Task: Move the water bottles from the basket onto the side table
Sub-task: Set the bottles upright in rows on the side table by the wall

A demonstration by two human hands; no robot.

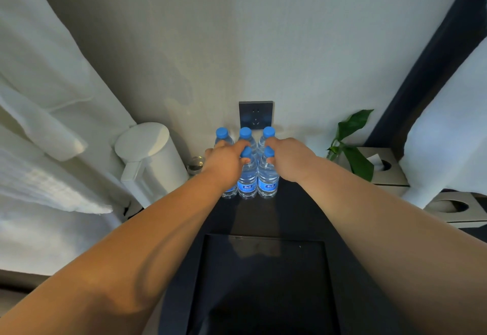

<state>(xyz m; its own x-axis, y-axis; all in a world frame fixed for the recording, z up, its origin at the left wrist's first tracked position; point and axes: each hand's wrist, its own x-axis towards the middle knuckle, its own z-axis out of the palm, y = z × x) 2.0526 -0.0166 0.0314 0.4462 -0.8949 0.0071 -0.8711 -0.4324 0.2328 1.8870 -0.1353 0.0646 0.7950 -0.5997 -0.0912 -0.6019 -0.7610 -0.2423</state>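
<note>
Several clear water bottles with blue caps and blue labels stand upright in two rows at the back of the dark side table [295,218], close to the wall. My left hand [226,162] grips the neck of the front left bottle [247,179]. My right hand [290,159] grips the neck of the front right bottle [268,180]. Three capped bottles stand behind them, the leftmost bottle [222,134] partly hidden by my left hand. A dark rectangular basket [263,282] sits at the near end of the table between my forearms; its inside looks dark.
A white electric kettle [150,155] stands left of the bottles with a small glass [196,164] beside it. A dark wall socket [255,114] is behind the bottles. A green plant [353,144] and a tissue box [382,167] sit to the right. White towels [39,123] hang at left.
</note>
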